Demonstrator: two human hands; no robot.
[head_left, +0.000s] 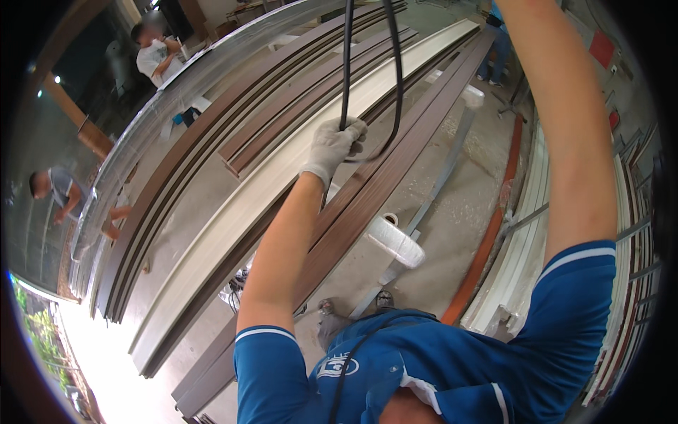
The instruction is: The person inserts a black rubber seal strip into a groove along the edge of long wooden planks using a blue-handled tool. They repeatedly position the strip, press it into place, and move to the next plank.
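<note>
My left hand point(335, 146), in a pale work glove, is closed round a black cable point(347, 67) in front of me. The cable runs up out of the top of the picture and hangs in a loop point(400, 85) to the right of the glove. Below the hand lie long brown profiles point(367, 205) and a long cream-white profile point(258, 166), both wood-grained or ribbed. My right arm point(575, 134) is raised past the top edge, so its hand is out of sight.
A wrapped roll of clear film point(395, 240) lies by the brown profiles. More brown profiles point(205, 152) stretch away on the left. An orange-red beam point(487, 247) and stacked white profiles point(519, 244) lie right. One person point(155, 60) stands far left, another point(67, 194) nearer; a third's legs point(498, 60) show far right.
</note>
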